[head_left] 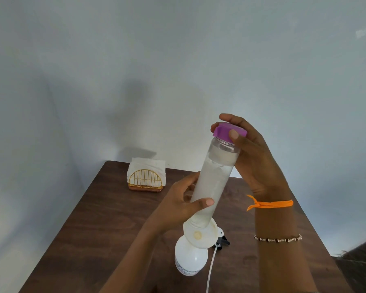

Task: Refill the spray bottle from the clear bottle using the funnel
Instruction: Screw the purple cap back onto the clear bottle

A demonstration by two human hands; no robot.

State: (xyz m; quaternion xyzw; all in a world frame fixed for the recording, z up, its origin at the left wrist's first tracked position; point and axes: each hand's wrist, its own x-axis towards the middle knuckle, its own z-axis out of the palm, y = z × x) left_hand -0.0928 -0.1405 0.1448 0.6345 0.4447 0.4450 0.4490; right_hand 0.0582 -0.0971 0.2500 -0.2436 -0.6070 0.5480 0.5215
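A tall clear bottle (215, 178) holding liquid is held up above the table, tilted slightly to the right. My left hand (182, 199) grips its lower body. My right hand (247, 153) curls round its purple cap (228, 130). Below it a white spray bottle (189, 259) stands on the table with a white funnel (201, 234) seated in its neck. The spray head (222, 242) lies beside it, its thin dip tube (210, 269) trailing toward me.
A gold wire napkin holder (145, 179) with white napkins stands at the far left of the brown wooden table (97, 225). A pale wall rises behind. The table's right edge drops off near my right forearm.
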